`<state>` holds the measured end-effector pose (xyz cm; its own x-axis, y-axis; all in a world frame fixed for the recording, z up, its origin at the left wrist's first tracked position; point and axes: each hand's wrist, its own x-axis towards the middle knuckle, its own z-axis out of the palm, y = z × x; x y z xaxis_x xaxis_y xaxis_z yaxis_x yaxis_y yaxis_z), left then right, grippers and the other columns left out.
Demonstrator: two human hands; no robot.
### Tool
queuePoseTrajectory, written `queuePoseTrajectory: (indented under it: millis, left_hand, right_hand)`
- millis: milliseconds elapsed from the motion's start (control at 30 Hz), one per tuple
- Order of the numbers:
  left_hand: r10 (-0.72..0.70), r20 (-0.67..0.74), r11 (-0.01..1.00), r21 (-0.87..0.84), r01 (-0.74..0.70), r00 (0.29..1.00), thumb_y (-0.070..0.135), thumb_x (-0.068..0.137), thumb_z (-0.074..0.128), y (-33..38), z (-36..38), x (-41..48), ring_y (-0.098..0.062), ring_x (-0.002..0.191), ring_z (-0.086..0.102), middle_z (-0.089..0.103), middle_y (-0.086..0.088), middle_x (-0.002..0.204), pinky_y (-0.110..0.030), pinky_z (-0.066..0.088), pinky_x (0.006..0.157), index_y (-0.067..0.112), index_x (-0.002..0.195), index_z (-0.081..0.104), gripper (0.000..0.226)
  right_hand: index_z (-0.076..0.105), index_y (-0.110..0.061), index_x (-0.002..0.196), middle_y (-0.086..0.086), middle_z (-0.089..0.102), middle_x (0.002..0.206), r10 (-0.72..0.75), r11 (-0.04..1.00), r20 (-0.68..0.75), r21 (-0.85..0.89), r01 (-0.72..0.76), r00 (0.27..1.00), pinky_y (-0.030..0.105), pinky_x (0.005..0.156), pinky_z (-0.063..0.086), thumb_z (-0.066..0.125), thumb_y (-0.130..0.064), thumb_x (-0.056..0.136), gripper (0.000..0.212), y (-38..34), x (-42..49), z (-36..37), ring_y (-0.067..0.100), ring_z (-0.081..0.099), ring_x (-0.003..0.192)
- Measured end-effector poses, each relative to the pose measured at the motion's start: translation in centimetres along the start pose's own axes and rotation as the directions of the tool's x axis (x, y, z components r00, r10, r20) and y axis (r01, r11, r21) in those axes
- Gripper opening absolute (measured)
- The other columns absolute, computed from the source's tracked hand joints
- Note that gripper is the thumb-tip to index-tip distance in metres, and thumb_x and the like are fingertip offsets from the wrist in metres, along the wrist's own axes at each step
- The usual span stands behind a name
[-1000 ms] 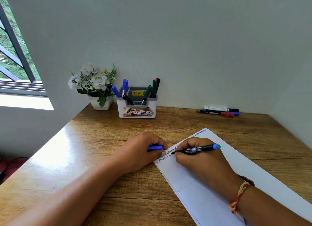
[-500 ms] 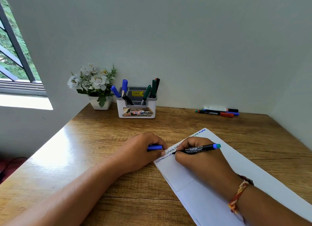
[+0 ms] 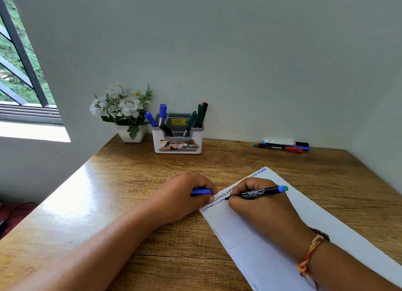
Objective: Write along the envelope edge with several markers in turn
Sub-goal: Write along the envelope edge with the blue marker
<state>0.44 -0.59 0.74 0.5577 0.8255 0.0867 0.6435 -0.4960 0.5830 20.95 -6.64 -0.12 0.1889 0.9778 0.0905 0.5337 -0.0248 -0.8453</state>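
From the head view, a white envelope (image 3: 352,236) lies slantwise on the wooden worktop (image 3: 130,182), running from the middle of the frame down to the lower right corner. Two lines of blue writing (image 3: 219,200) follow its upper left edge.

The right hand (image 3: 261,210), just right of centre, rests on the envelope with its fingers curled round a black marker (image 3: 258,192). The marker's tip touches the paper at the second line of writing, and its blue-green end points to the right. A woven bracelet (image 3: 309,256) sits on that wrist.

The left hand (image 3: 182,197), at the centre of the frame, lies on the worktop right at the envelope's edge. Its fingers are closed round a blue cap (image 3: 201,191), and a fingertip touches the paper's corner.

In the upper middle, against the wall, stands a white organiser (image 3: 177,146) with blue, green and dark markers upright or leaning in its compartments. Just left of it is a white pot of white flowers (image 3: 128,114). Upper right, several loose markers (image 3: 282,146) lie side by side by the wall. A barred window (image 3: 19,73) fills the upper left.
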Motion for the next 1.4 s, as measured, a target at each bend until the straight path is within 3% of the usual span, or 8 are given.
queuePoseTrajectory:
  millis: [400, 800, 967, 1200, 1400]
  left_hand:
    - [0.003, -0.007, 1.000, -0.013, -0.003, 1.000, 0.036, 0.093, 0.068, -0.21, 0.13, 0.10, 0.005, 0.098, 0.057, 0.063, 0.026, 0.106, -0.015, 0.047, 0.082, 0.042, 0.107, 0.070, 0.016]
    - [0.004, -0.002, 1.000, -0.008, -0.004, 1.000, 0.037, 0.093, 0.067, -0.36, 0.13, 0.19, 0.005, 0.100, 0.057, 0.063, 0.025, 0.110, -0.019, 0.050, 0.086, 0.043, 0.109, 0.069, 0.017]
    - [0.006, -0.005, 1.000, -0.011, -0.006, 1.000, 0.038, 0.092, 0.068, -0.51, 0.25, 0.23, 0.011, 0.095, 0.055, 0.061, 0.031, 0.102, -0.009, 0.043, 0.076, 0.044, 0.107, 0.069, 0.016]
    - [0.006, -0.005, 1.000, -0.021, -0.006, 1.000, 0.038, 0.092, 0.068, -0.50, 0.21, 0.17, 0.007, 0.097, 0.057, 0.063, 0.029, 0.105, -0.012, 0.047, 0.079, 0.046, 0.106, 0.069, 0.015]
    - [0.002, 0.000, 1.000, -0.013, -0.002, 1.000, 0.037, 0.092, 0.068, -0.41, 0.16, 0.16, 0.005, 0.099, 0.058, 0.064, 0.026, 0.107, -0.024, 0.052, 0.089, 0.043, 0.107, 0.070, 0.016]
  right_hand:
    - [0.076, -0.031, 0.075, -0.014, 0.075, 0.072, -0.003, 1.000, 0.015, -0.006, 0.003, 1.000, 0.008, 0.049, 0.043, 0.077, -0.025, 0.073, 0.006, 0.02, -0.10, -0.11, -0.003, 0.067, 0.066]
    - [0.077, -0.028, 0.075, -0.015, 0.075, 0.074, 0.016, 1.000, -0.009, -0.019, -0.016, 1.000, 0.008, 0.051, 0.044, 0.077, -0.024, 0.075, 0.004, -0.13, -0.01, -0.23, 0.000, 0.068, 0.070]
    - [0.077, -0.028, 0.076, -0.014, 0.076, 0.074, 0.031, 0.999, -0.012, -0.036, -0.031, 0.999, 0.010, 0.052, 0.044, 0.077, -0.025, 0.076, 0.003, -0.20, -0.04, -0.32, 0.001, 0.069, 0.070]
    - [0.077, -0.028, 0.076, -0.016, 0.075, 0.073, 0.025, 0.998, -0.017, -0.056, -0.026, 1.000, 0.006, 0.051, 0.044, 0.077, -0.026, 0.078, 0.003, -0.24, 0.05, -0.37, -0.006, 0.067, 0.072]
    - [0.077, -0.025, 0.075, -0.010, 0.076, 0.074, 0.033, 0.999, -0.022, -0.031, -0.033, 0.999, 0.007, 0.052, 0.043, 0.077, -0.024, 0.077, 0.002, -0.30, -0.05, -0.50, 0.004, 0.069, 0.071]
